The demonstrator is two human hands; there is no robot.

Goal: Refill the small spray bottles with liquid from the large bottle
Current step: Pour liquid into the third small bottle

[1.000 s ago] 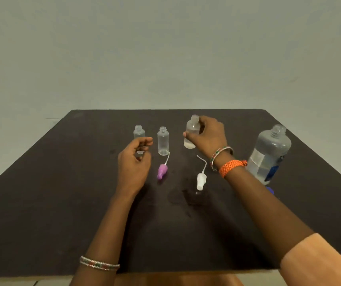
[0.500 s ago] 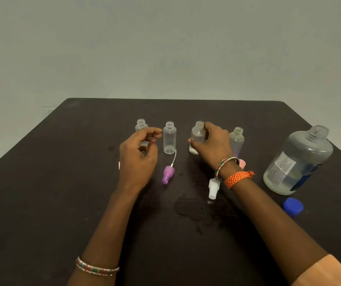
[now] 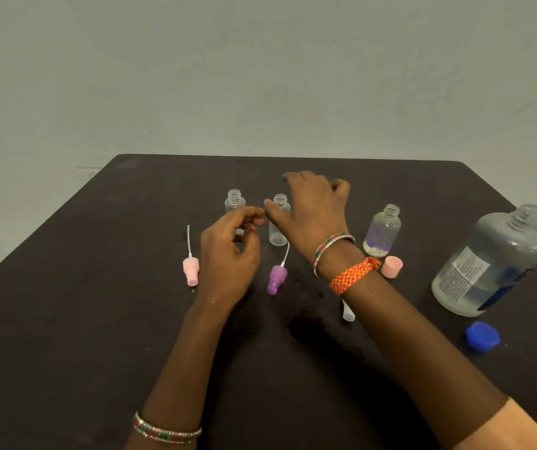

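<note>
Three small clear bottles show on the dark table (image 3: 98, 319), all uncapped: one (image 3: 235, 200) behind my left hand, one (image 3: 279, 237) in the middle, and one (image 3: 382, 230) holding some liquid on the right. My left hand (image 3: 228, 254) hovers in front of the leftmost bottle, fingers loosely curled around nothing. My right hand (image 3: 312, 212) hangs over the row with relaxed fingers, its thumb beside the middle bottle's neck; what lies under it is hidden. The large clear bottle (image 3: 494, 264) stands uncapped at the far right, partly filled.
A pink spray head (image 3: 191, 269), a purple spray head (image 3: 276, 279) and a white one (image 3: 348, 315), half under my right forearm, lie on the table. A pink cap (image 3: 392, 267) and a blue cap (image 3: 483, 337) sit to the right. A wet patch (image 3: 309, 329) marks the middle.
My right hand let go of the small bottle it held and moved left over the row. The view shifted, bringing the pink spray head into sight. My left hand stayed put.
</note>
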